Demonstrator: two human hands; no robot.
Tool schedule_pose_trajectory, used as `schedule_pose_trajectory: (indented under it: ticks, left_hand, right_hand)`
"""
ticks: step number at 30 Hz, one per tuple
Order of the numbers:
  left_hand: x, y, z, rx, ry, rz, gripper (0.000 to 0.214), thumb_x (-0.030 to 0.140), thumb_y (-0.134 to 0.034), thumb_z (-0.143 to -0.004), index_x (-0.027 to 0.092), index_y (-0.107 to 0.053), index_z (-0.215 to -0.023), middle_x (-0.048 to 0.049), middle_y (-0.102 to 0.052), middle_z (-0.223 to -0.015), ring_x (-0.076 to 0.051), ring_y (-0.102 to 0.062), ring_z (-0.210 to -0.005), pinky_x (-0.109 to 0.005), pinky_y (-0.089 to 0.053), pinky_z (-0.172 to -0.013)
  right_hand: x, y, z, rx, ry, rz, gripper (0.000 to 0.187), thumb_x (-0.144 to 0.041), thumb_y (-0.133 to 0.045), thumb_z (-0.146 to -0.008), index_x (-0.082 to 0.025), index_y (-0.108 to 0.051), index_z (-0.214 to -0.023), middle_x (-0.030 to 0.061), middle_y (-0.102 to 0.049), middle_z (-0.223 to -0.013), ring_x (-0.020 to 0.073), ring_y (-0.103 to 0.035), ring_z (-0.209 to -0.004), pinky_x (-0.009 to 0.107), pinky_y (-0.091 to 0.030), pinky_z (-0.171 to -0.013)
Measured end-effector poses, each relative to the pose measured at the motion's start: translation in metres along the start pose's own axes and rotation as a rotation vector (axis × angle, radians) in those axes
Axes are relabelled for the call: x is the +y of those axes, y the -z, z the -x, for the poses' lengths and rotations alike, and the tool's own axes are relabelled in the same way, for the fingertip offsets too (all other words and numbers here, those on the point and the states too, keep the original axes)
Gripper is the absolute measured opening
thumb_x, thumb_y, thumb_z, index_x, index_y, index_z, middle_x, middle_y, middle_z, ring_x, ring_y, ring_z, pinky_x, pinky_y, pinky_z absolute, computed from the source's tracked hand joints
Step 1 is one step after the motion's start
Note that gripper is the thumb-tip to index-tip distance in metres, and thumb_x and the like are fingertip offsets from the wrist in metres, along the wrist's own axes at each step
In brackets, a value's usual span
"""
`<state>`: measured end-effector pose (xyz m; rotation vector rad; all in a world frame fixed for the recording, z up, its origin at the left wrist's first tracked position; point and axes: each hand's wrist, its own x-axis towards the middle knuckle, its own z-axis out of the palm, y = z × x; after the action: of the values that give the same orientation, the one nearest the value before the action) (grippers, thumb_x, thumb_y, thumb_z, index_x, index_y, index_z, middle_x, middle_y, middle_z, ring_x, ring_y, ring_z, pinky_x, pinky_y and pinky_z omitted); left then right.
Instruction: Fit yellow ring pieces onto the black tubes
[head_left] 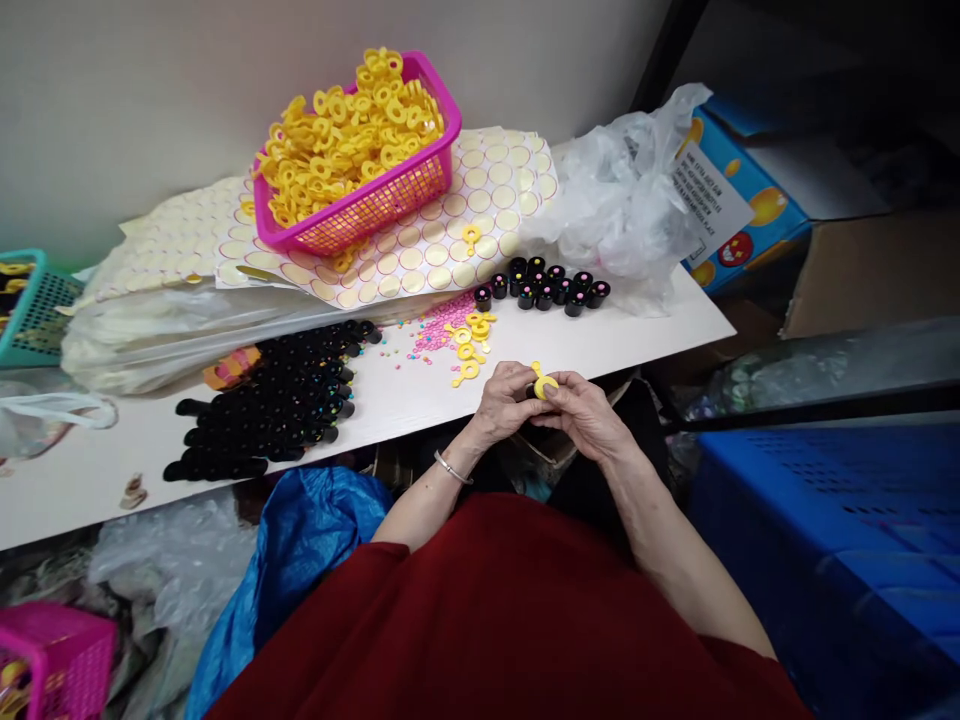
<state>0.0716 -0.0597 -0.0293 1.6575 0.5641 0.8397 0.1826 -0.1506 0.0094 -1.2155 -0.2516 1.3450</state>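
My left hand [508, 402], with a silver bangle at the wrist, is closed around a small black cylinder [530, 391], mostly covered by the fingers. Pinched in my right hand [589, 412] is a yellow plastic piece [547, 385] with a round end, touching the cylinder. Both hands meet just off the front edge of the white table [420, 390]. Beyond them lie several loose yellow ring-shaped pieces [469, 352] and a scatter of tiny pink beads [442, 322]. Several black cylinders [541, 292] with coloured dots on top stand behind.
A pink basket [367, 208] heaped with yellow pieces rests on sheets of round stickers [495, 180]. Many black cylinders [277, 400] lie packed at the left. Clear plastic bags [622, 190] and a blue printed box [731, 200] stand right; a blue crate [825, 540] is below.
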Motion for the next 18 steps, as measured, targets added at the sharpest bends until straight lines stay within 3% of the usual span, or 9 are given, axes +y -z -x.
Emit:
schedule_pose_trajectory:
  ticks: [5, 11, 14, 18]
  left_hand:
    - [0.003, -0.005, 0.010, -0.118, -0.177, -0.103, 0.032, 0.050, -0.071, -0.068, 0.022, -0.071, -0.082, -0.0065, -0.062, -0.079, -0.020, -0.051, -0.085, -0.038, -0.042, -0.084]
    - [-0.004, -0.020, 0.022, -0.041, -0.174, -0.132, 0.031, 0.049, -0.065, -0.074, 0.022, -0.070, -0.087, -0.0078, -0.065, -0.084, -0.021, -0.052, -0.089, -0.042, -0.042, -0.086]
    - [-0.003, -0.018, 0.024, -0.076, -0.143, -0.078, 0.035, 0.049, -0.067, -0.072, 0.021, -0.070, -0.093, -0.0082, -0.064, -0.087, -0.021, -0.052, -0.093, -0.042, -0.043, -0.089]
    - [0.007, -0.009, 0.024, -0.227, -0.070, 0.026, 0.043, 0.048, -0.072, -0.068, 0.021, -0.069, -0.102, -0.0092, -0.061, -0.097, -0.023, -0.051, -0.103, -0.042, -0.041, -0.095]
  right_hand:
    - [0.004, 0.006, 0.008, 0.046, 0.002, 0.023, 0.050, -0.024, -0.088, -0.037, -0.014, -0.062, -0.078, -0.0031, -0.062, -0.067, 0.0078, -0.057, -0.056, 0.021, -0.052, -0.052]
    - [0.024, 0.004, 0.014, 0.170, 0.131, -0.072, 0.051, -0.028, -0.089, -0.036, -0.016, -0.063, -0.078, -0.0032, -0.061, -0.070, 0.0077, -0.056, -0.059, 0.020, -0.050, -0.055]
    - [0.027, 0.010, 0.014, 0.070, 0.065, -0.119, 0.053, -0.040, -0.088, -0.042, -0.018, -0.063, -0.083, -0.0020, -0.063, -0.076, 0.0099, -0.058, -0.063, 0.023, -0.053, -0.057]
    - [0.021, 0.023, 0.007, -0.064, -0.089, -0.169, 0.050, -0.063, -0.071, -0.059, -0.018, -0.059, -0.074, 0.0015, -0.064, -0.073, 0.0133, -0.059, -0.061, 0.028, -0.054, -0.051]
